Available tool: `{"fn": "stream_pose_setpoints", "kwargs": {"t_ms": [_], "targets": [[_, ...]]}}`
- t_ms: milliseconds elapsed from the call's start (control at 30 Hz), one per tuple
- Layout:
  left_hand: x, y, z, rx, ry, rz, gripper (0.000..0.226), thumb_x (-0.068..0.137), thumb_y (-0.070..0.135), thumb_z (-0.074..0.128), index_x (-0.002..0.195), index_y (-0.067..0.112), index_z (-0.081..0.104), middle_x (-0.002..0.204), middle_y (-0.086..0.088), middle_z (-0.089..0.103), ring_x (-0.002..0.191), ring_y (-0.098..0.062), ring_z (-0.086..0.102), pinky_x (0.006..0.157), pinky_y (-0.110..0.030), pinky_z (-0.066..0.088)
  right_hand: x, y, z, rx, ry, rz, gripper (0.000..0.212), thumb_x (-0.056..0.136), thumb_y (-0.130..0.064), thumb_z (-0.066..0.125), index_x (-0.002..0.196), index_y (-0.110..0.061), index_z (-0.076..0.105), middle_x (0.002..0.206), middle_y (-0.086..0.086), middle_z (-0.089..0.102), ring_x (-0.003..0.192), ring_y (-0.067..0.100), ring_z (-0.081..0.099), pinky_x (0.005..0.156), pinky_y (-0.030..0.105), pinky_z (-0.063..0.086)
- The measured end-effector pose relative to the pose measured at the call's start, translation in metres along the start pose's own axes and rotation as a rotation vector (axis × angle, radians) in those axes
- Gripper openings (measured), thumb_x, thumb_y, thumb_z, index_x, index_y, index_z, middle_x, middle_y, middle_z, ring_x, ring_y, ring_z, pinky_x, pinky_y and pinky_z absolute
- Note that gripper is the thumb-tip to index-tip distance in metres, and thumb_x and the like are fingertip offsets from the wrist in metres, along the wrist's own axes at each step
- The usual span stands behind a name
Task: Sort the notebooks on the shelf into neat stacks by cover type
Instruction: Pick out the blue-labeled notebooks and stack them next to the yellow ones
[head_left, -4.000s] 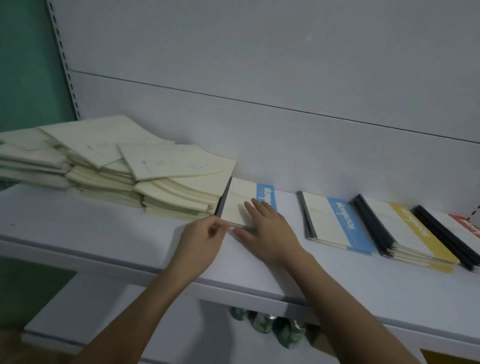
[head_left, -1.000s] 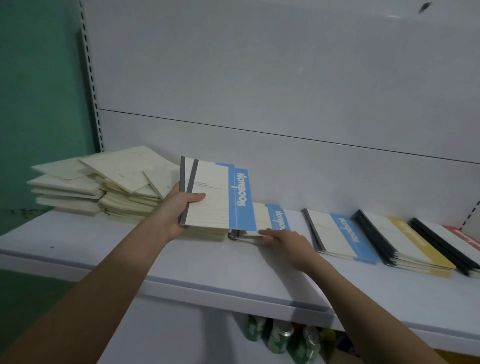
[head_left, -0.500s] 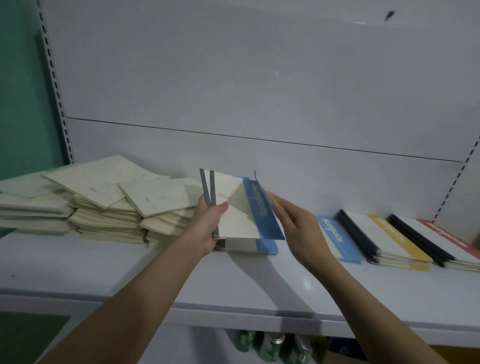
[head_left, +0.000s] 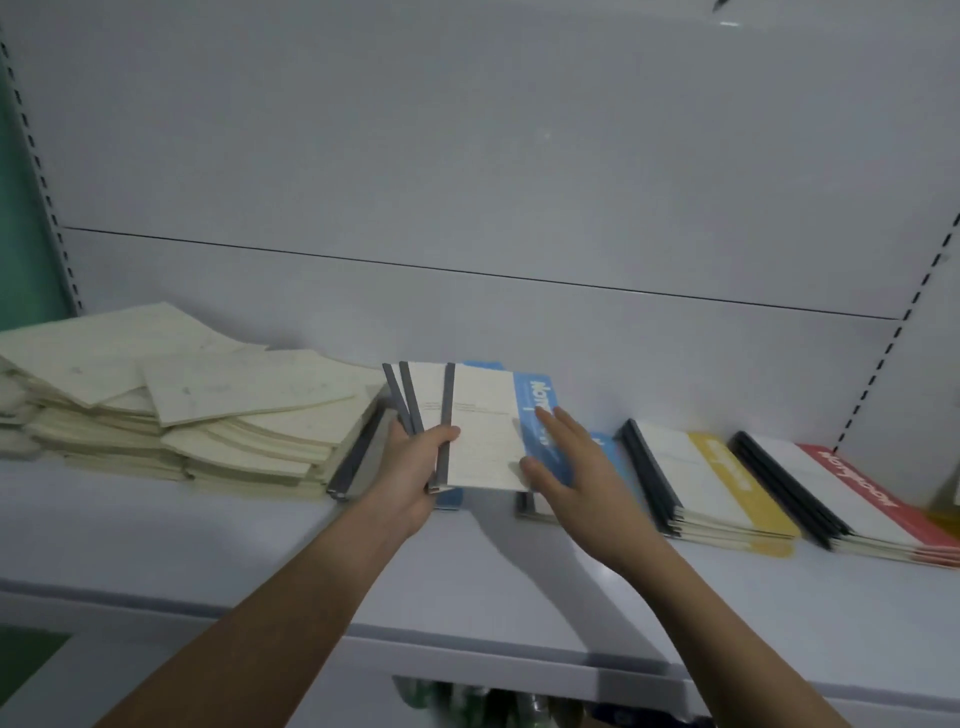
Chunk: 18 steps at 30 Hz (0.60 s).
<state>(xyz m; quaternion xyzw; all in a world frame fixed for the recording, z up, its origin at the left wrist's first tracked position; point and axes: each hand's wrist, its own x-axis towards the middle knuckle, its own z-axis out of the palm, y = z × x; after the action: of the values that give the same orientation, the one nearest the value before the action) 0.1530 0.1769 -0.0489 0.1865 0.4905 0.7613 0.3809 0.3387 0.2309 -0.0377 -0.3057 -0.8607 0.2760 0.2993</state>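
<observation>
- Notebooks with cream covers, grey spines and blue bands (head_left: 483, 431) are now fanning out, three or so, in the left hand (head_left: 410, 467), which was holding fewer a second ago.
- Right hand (head_left: 569, 467), fingers straight and spread, is pressing on the top cover, squaring them above the white shelf (head_left: 467, 587).
- Blue sorting is progressing; the messy cream notebook pile (head_left: 171, 405) is remaining unsorted.

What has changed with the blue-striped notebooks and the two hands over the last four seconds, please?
The left hand, which was pinching a notebook flat on the shelf, now grips a fanned bundle of blue-striped notebooks lifted off it. The right hand has left the shelf copies and lies with straight fingers against the bundle's blue edge. The cream stacks, yellow stack and red stack stayed put.
</observation>
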Motion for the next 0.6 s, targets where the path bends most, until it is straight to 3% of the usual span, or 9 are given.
{"fn": "stream_pose_setpoints", "kwargs": {"t_ms": [67, 167, 233, 367, 467, 600], "targets": [[0.0, -0.013, 0.02, -0.005, 0.042, -0.06, 0.041, 0.092, 0.003, 0.055, 0.132, 0.008, 0.048, 0.115, -0.014, 0.069, 0.09, -0.026, 0.069, 0.051, -0.027, 0.054, 0.0, 0.017, -0.014, 0.156, 0.084, 0.157, 0.061, 0.096, -0.035, 0.056, 0.15, -0.024, 0.028, 0.145, -0.006, 0.037, 0.13, 0.01, 0.039, 0.109, 0.033, 0.035], [-0.006, -0.028, 0.05, 0.162, 0.03, -0.091, 0.033, 0.096, 0.007, 0.046, 0.129, 0.006, 0.049, 0.113, -0.015, 0.067, 0.082, -0.024, 0.065, 0.045, -0.025, 0.049, -0.001, 0.045, -0.026, 0.279, 0.055, 0.306, 0.056, 0.095, -0.027, 0.056, 0.146, -0.02, 0.034, 0.137, 0.0, 0.047, 0.115, 0.019, 0.056, 0.1, 0.04, 0.047], [-0.009, -0.037, 0.064, 0.275, -0.006, -0.093, 0.033, 0.099, 0.008, 0.041, 0.13, 0.008, 0.049, 0.117, -0.013, 0.066, 0.086, -0.023, 0.065, 0.051, -0.028, 0.05, -0.003, 0.058, -0.026, 0.213, 0.049, 0.32, 0.052, 0.096, -0.023, 0.053, 0.145, -0.016, 0.036, 0.138, 0.003, 0.046, 0.116, 0.019, 0.053, 0.098, 0.034, 0.044], [-0.002, -0.049, 0.08, 0.497, 0.03, 0.033, 0.034, 0.099, 0.002, 0.043, 0.132, 0.007, 0.049, 0.125, -0.014, 0.062, 0.1, -0.025, 0.061, 0.077, -0.032, 0.05, 0.001, 0.071, -0.021, 0.105, 0.039, 0.305, 0.038, 0.098, -0.009, 0.046, 0.136, -0.006, 0.043, 0.125, 0.005, 0.047, 0.104, 0.019, 0.049, 0.084, 0.022, 0.037], [0.008, -0.056, 0.083, 0.662, 0.119, 0.097, 0.034, 0.098, 0.007, 0.05, 0.131, 0.009, 0.047, 0.12, -0.008, 0.062, 0.102, -0.024, 0.06, 0.072, -0.029, 0.049, 0.017, 0.08, -0.012, -0.002, 0.06, 0.275, 0.034, 0.095, -0.008, 0.046, 0.129, -0.004, 0.045, 0.127, 0.014, 0.049, 0.111, 0.031, 0.053, 0.094, 0.037, 0.045], [0.022, -0.074, 0.084, 0.878, 0.126, 0.05, 0.022, 0.09, 0.018, 0.052, 0.099, 0.004, 0.067, 0.1, -0.02, 0.067, 0.08, -0.025, 0.058, 0.063, -0.032, 0.046, 0.022, 0.09, 0.007, -0.314, 0.03, 0.314, 0.055, 0.094, -0.027, 0.04, 0.143, -0.003, 0.031, 0.134, 0.017, 0.044, 0.123, 0.034, 0.041, 0.102, 0.041, 0.036]]}}
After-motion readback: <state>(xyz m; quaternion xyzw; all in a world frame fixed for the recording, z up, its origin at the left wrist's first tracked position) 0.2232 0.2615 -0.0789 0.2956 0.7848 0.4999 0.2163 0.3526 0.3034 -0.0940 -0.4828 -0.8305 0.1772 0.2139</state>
